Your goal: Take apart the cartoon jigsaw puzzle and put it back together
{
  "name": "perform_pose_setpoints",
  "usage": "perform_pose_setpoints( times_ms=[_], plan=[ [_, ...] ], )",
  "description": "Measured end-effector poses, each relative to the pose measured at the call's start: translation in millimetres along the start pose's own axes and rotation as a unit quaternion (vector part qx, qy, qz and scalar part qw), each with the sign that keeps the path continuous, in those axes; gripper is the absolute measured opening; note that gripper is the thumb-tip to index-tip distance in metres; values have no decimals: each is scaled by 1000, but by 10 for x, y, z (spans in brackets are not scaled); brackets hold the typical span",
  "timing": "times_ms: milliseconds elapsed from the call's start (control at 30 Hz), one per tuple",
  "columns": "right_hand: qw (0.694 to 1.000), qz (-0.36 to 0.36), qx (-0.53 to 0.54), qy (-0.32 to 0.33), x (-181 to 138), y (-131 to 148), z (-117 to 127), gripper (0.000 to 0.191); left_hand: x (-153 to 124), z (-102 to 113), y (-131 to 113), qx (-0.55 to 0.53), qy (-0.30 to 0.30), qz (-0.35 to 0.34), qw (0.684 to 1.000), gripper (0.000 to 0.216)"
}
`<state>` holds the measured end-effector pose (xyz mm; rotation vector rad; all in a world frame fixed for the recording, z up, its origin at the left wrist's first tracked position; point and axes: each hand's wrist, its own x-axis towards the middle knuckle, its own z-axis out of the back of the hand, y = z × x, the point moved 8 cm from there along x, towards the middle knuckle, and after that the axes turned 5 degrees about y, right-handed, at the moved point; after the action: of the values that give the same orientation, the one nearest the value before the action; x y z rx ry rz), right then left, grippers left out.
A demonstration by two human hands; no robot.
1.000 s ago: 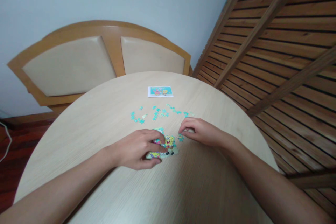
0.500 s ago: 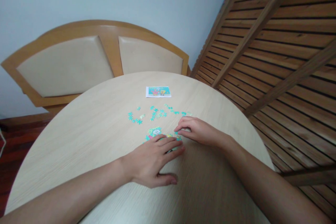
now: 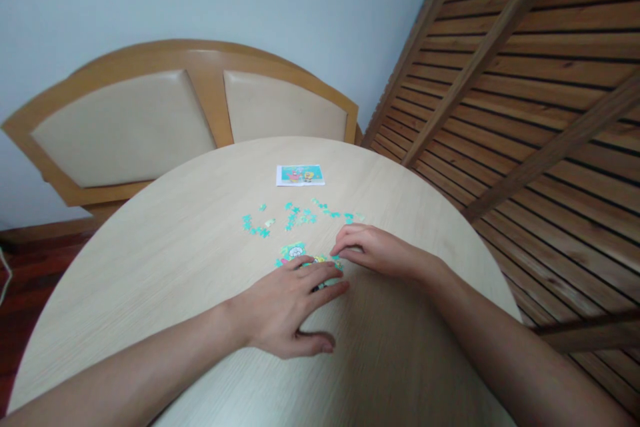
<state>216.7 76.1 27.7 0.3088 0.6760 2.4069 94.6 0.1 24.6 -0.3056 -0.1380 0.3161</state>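
A partly assembled cartoon jigsaw (image 3: 296,253) lies on the round pale wooden table (image 3: 190,260). My left hand (image 3: 290,303) rests flat on the table with its fingers stretched out over the lower part of the jigsaw. My right hand (image 3: 375,251) lies at the jigsaw's right edge, its fingers curled and pinched together at a small teal piece; what they hold is too small to make out. Several loose teal pieces (image 3: 300,215) are scattered just beyond the jigsaw.
A small reference picture card (image 3: 300,175) lies farther back on the table. Behind the table stands a wooden bench back with two cream padded panels (image 3: 185,117). A slatted wooden wall (image 3: 540,80) runs along the right, close to the table's edge.
My left hand has opened from a curled hold on the jigsaw to flat, stretched fingers and slid a little nearer me. My right hand has shifted slightly left.
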Motion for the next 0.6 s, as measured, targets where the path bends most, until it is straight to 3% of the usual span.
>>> perform_pose_setpoints(
  times_ms=[600],
  plan=[
    [999, 9, -52, -13, 0, 39, 9, 16, -11, -10, 7, 11, 2, -3, 1000, 73]
  ],
)
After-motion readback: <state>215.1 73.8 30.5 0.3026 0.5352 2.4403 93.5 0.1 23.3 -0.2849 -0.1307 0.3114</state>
